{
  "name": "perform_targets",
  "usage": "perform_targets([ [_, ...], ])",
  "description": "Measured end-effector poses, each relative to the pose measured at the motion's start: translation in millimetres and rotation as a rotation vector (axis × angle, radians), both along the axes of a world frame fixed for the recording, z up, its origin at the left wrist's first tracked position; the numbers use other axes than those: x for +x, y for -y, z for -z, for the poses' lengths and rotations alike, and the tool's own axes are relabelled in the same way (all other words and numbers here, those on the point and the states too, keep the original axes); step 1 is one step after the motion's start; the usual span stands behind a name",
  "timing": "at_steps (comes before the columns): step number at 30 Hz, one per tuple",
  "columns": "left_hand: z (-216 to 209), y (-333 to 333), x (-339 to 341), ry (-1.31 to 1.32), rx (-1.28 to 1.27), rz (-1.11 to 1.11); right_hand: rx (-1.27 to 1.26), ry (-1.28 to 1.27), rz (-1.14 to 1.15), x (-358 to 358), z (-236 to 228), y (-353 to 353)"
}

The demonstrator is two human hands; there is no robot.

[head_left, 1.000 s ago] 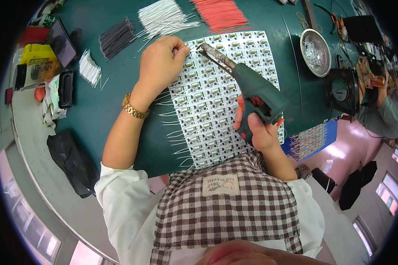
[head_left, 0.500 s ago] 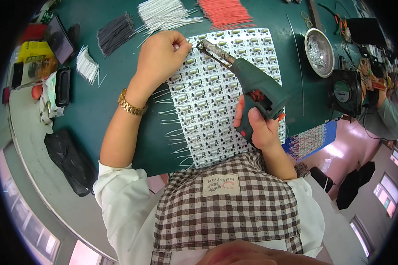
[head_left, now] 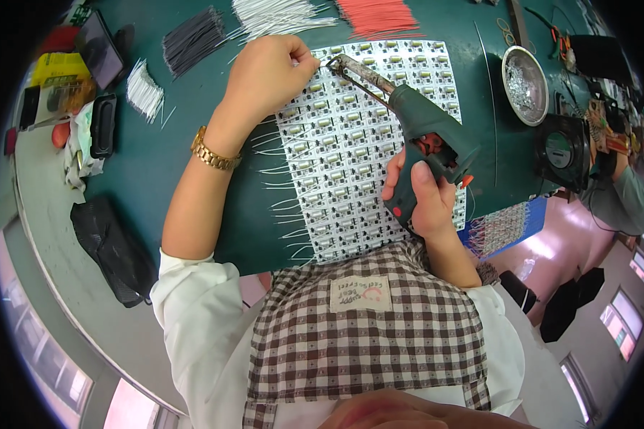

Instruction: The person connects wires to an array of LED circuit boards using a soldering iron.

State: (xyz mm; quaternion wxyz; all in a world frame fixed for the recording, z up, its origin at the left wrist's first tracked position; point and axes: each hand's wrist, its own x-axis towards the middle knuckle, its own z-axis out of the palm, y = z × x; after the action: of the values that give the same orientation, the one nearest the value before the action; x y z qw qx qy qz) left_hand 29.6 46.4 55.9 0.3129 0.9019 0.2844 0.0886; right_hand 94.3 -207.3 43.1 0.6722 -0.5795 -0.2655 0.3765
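Note:
My right hand [head_left: 429, 193] grips a dark green soldering gun [head_left: 436, 136] by its handle, thumb on the near side. Its metal tip reaches the upper left corner of a white circuit board sheet [head_left: 365, 171], which carries rows of small repeated parts. Right beside the tip, my left hand [head_left: 272, 71] is closed in a pinch on a thin wire, most of it hidden by the fingers. White wires [head_left: 286, 202] stick out along the sheet's left edge below my left wrist.
Bundles of black [head_left: 193, 41], white [head_left: 275, 18] and red wires [head_left: 379, 16] lie behind the sheet. Short white wires [head_left: 144, 93] lie left. A metal bowl [head_left: 526, 86] and black tape measure-like case [head_left: 562, 150] stand right. Another person's sleeve [head_left: 626, 200] shows far right.
The whole view has shifted slightly. Both hands stay at the sheet's upper left corner, with the soldering gun's tip still next to my left fingertips.

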Motion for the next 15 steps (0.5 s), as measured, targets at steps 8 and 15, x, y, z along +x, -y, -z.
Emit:
perform_targets([
  [8,4.1,-0.3,-1.2,0.014,0.018,0.013,0.067,-0.194,0.075,-6.0,5.1,5.9],
  [15,-1.2,-2.0,-0.3,-0.005,-0.031,-0.025,0.116,-0.152,0.055,0.3,-3.3,1.2],
])
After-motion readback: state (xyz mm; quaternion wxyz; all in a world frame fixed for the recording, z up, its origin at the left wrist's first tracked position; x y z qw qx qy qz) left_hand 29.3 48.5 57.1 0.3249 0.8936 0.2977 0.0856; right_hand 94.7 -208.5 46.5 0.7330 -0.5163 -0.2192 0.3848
